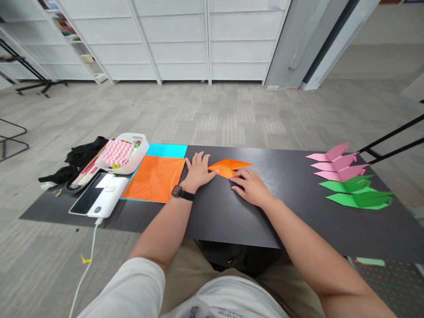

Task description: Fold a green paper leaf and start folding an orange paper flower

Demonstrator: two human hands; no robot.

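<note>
A partly folded piece of orange origami paper [228, 168] lies on the dark table in front of me, with pointed ends to the left and right. My left hand [199, 169] rests flat with fingers spread, its thumb touching the paper's left end. From the right, my right hand [251, 186] reaches the lower right edge of the paper, fingers stretched out and slightly bent, fingertips on it. Left of my left hand lie flat orange sheets [155, 179] over blue sheets [168, 150].
Pink folded paper birds [338, 163] and green ones [359, 200] stand in a row at the right. On the left are a white basket [142, 152], a phone [86, 198], a white power bank [107, 198] with a cable, and black cloth [86, 154].
</note>
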